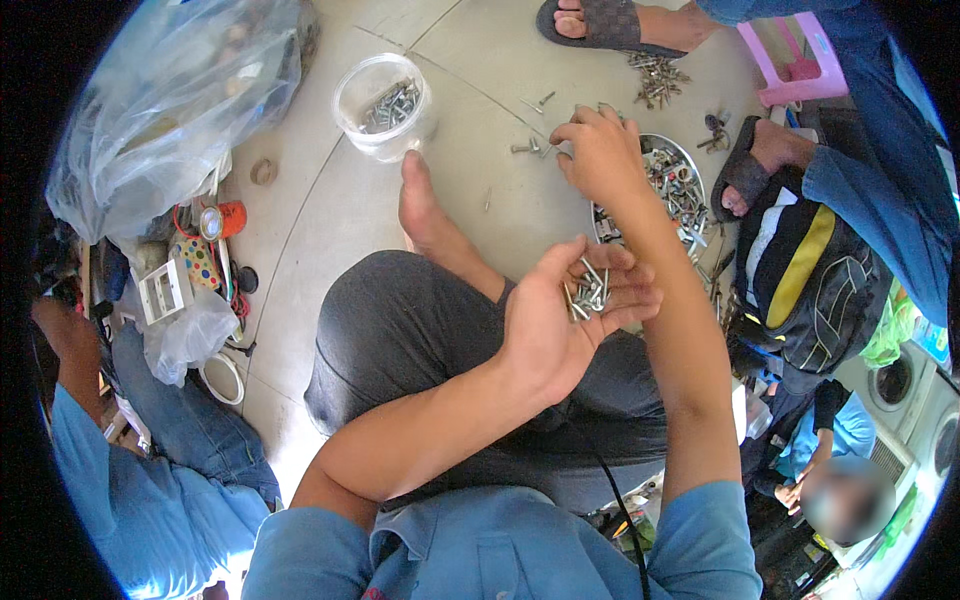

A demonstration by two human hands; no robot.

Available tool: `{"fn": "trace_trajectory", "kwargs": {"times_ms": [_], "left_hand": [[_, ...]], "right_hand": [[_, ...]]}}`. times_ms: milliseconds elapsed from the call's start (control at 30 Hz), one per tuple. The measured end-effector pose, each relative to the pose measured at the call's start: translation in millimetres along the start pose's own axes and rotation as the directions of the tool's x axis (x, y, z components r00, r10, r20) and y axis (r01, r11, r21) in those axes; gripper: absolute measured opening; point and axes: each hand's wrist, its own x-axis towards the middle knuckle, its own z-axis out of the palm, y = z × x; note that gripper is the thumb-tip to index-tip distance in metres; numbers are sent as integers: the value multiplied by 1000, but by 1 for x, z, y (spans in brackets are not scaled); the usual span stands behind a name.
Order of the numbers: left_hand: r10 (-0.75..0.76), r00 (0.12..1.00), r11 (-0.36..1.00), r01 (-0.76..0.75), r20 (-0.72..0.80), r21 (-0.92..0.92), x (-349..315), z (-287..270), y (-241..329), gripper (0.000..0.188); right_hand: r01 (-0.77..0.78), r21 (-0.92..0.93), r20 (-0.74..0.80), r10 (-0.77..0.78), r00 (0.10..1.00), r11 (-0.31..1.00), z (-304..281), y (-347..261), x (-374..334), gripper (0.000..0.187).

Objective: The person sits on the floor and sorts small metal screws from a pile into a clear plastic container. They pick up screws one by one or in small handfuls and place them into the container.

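My left hand (568, 310) is turned palm up above my lap, its fingers curled around a small pile of silver screws (593, 290). Farther forward, my right hand (604, 150) is low over the floor with bent fingers apart. Just left of its fingertips lie a few loose screws (527, 147). Partly behind my right forearm is a round metal tray (700, 165) filled with mixed screws and small hardware (672, 180). A clear round plastic tub (345, 95) with silver screws (392, 105) in it stands ahead, beyond my bare foot.
Another person's sandalled foot (600, 25) is beside a heap of screws (657, 80) at the far right. A pink stool (795, 60) and a black-and-yellow bag (810, 270) are on the right. Clear plastic sheeting (180, 110) and clutter fill the left; a person in blue sits there.
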Motion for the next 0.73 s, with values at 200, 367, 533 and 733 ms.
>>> {"fn": "trace_trajectory", "kwargs": {"times_ms": [200,367,533,733], "left_hand": [[61,994,997,-56,88,-53,-7,24,18,66],[49,975,998,-39,218,-51,-10,31,23,72],[103,954,989,-69,283,-127,-14,33,28,74],[83,938,987,-31,336,-159,-12,35,23,76]], "right_hand": [[66,-49,97,-61,993,997,21,6,13,14],[109,-110,28,-107,994,988,7,9,1,12],[-121,655,-166,299,940,746,-73,2,-60,16],[125,718,-484,363,797,684,-137,-32,-148,15]]}}
